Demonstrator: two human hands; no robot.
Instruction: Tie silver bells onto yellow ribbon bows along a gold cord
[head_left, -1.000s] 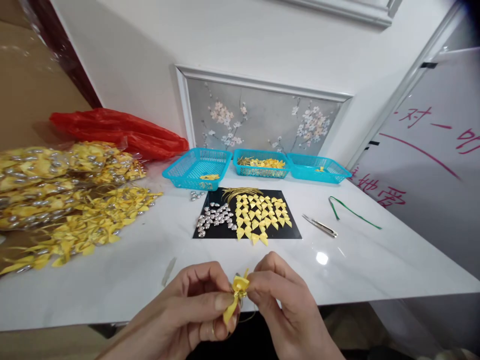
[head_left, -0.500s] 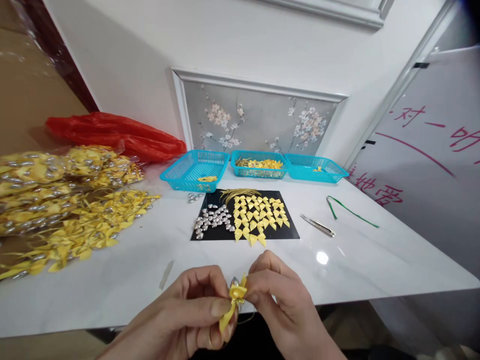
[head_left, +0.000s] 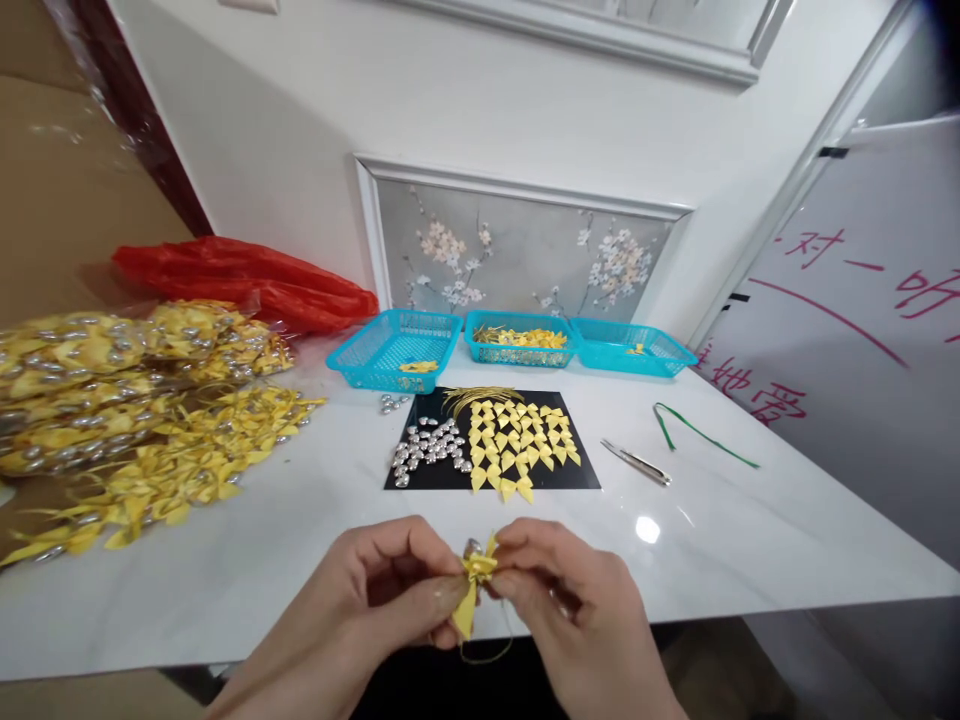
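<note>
Between my two hands, over the front edge of the table, is a yellow ribbon bow [head_left: 468, 602] with a silver bead [head_left: 472, 548] at its top. My left hand [head_left: 390, 590] is closed, pinching the bow from the left between thumb and fingers. From the other side, my right hand [head_left: 570, 600] pinches the bow's right part near its middle. A thin gold cord [head_left: 491, 660] hangs in a loop below the bow. Beyond my hands, a black mat [head_left: 559, 480] carries rows of yellow bows [head_left: 517, 440], loose silver beads [head_left: 431, 447] and gold cords [head_left: 480, 398].
Behind the mat stand a left blue basket [head_left: 360, 372], a middle blue basket [head_left: 480, 352] and a right blue basket [head_left: 667, 365], each with yellow pieces. Tweezers [head_left: 637, 462] and a green ribbon [head_left: 705, 438] lie right. Bagged yellow bows [head_left: 90, 390] and a red bag [head_left: 247, 280] are left.
My hands have drawn level around the bow, and the bow's tail points more steeply down. The cord loop shows more plainly below. The whole view has shifted slightly.
</note>
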